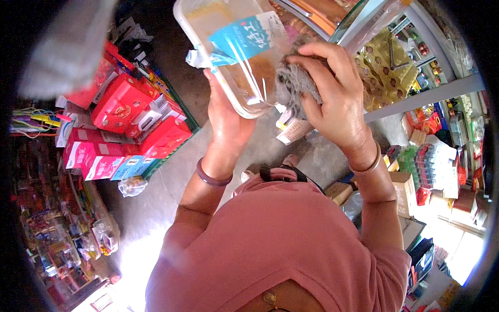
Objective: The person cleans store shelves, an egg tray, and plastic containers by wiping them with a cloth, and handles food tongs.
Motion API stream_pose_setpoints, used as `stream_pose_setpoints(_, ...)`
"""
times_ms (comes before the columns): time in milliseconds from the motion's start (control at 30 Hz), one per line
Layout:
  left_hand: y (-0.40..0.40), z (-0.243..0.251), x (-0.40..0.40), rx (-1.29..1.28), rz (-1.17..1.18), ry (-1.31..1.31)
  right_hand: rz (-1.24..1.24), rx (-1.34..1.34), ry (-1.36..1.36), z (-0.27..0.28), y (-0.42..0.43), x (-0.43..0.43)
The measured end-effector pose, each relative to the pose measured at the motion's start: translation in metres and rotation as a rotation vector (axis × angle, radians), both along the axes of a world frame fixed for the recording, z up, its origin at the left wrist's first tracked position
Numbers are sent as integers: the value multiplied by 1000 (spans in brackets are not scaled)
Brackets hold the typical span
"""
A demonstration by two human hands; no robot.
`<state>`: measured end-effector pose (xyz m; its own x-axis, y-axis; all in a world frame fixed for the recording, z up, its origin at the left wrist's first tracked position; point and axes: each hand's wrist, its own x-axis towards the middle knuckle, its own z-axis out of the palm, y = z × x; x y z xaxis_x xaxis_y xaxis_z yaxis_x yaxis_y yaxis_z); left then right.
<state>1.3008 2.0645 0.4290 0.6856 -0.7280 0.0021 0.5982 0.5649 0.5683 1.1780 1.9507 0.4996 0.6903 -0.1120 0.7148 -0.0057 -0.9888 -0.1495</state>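
Observation:
My left hand (230, 113) grips the side of a clear plastic container (249, 84), which is held tilted in front of me. A blue and white label with writing (249, 37) is on the container, and brownish contents or stains show through its wall. My right hand (331, 85) is closed around a crumpled grey cloth (294, 84), held against or very near the container's right side. Whether the cloth touches it cannot be told. A small pale carton with writing (294, 130) shows just below the cloth.
Red gift boxes (122, 105) and pink cartons (103, 167) fill a green-edged stand at left. Packaged goods (58, 234) line a lower-left rack. At upper right is a metal-framed glass case (421, 93) with a gold tray (384, 70). Bottles (425, 163) and a cardboard box (403, 193) stand at right.

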Motion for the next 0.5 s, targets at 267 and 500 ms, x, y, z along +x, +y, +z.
stream_pose_setpoints(267,-5,-9,5,7,-37,81,159,94,26,-9,4,0)
stream_pose_setpoints(500,-3,-17,9,136,-72,52,412,327,225,-17,20,-14)
